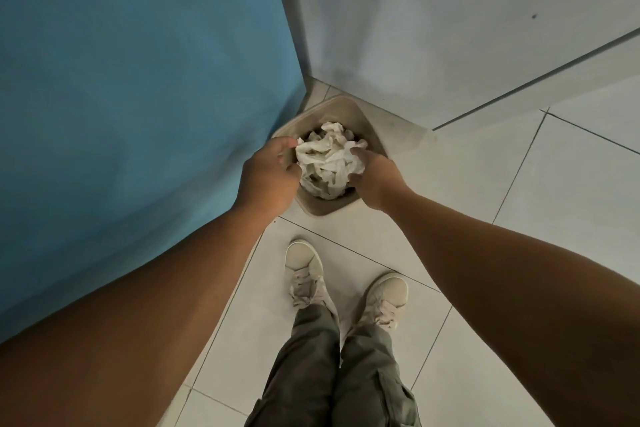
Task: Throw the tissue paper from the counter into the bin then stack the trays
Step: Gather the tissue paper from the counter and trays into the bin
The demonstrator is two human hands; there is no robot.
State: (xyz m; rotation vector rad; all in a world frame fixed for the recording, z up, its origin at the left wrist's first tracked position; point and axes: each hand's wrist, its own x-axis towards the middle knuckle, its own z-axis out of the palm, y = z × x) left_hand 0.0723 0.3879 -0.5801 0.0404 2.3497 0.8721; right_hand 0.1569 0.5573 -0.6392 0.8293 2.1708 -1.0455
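The left hand (268,175) and right hand (375,180) curl their fingers around a crumpled wad of tissue paper (327,161), gripping it from either side directly over the open beige bin (363,121), which stands in the floor (519,218) corner beside a blue wall (138,97).

I see the bin (360,125) on the floor (519,218) in the corner where two walls (450,28) meet. The tissue (329,159) sits over its mouth, between my left hand (268,177) and right hand (375,178). My shoes (304,270) stand on the floor just in front of the bin.
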